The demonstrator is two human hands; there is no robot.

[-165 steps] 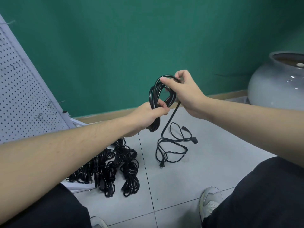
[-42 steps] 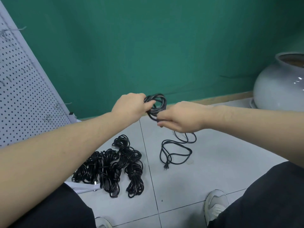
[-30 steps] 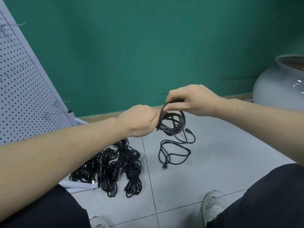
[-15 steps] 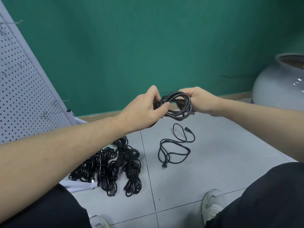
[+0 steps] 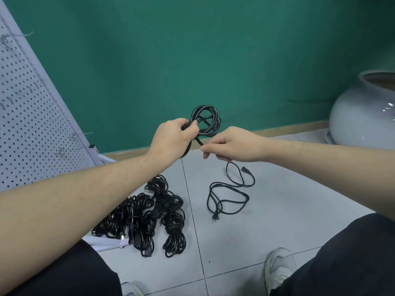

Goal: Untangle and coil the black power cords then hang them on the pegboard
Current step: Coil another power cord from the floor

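Where half a second ago both hands cupped the coiled cord (image 5: pixel 206 120) flat between them, the left hand (image 5: pixel 173 139) now grips it alone, loops raised upright — the right hand (image 5: pixel 232 145) has dropped off, pinching the cord's loose tail. Loose cord (image 5: pixel 229 194) and bundled cords (image 5: pixel 149 212) lie unmoved on the floor (image 5: pixel 277 210).

Bare floor tiles (image 5: pixel 288 210) between bundled cords (image 5: pixel 149 212) and jar (image 5: pixel 363 112).

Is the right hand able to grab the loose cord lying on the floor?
Probably not yet: the right hand is pinching the coiled cord, though the floor cord lies uncovered below it.
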